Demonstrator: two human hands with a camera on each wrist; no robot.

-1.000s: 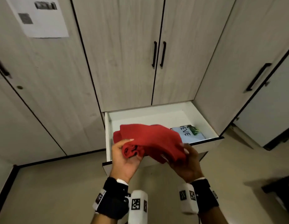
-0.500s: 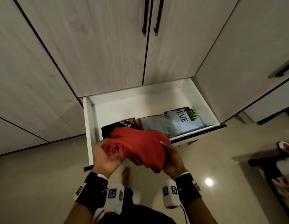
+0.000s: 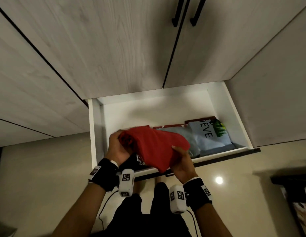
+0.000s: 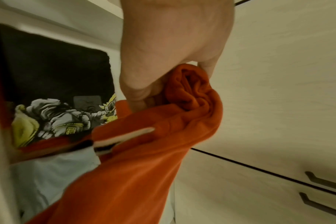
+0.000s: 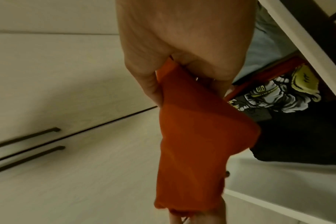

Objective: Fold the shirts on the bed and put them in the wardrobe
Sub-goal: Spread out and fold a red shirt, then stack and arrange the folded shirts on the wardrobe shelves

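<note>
Head view shows the folded red shirt [image 3: 155,147] held over the open wardrobe drawer [image 3: 229,106], above a black printed shirt [image 4: 54,84], with the left hand [image 3: 118,149] bunching one end and the right hand [image 3: 182,161] pinching the other. The middle sags unsupported, so I judge the fold may slump open when lowered. It could also snag on the drawer's front edge.

Head camera looks steeply down from above at the open drawer [image 3: 224,106]; both wrist cameras sit close, sharing its black printed shirt [image 4: 54,72].
</note>
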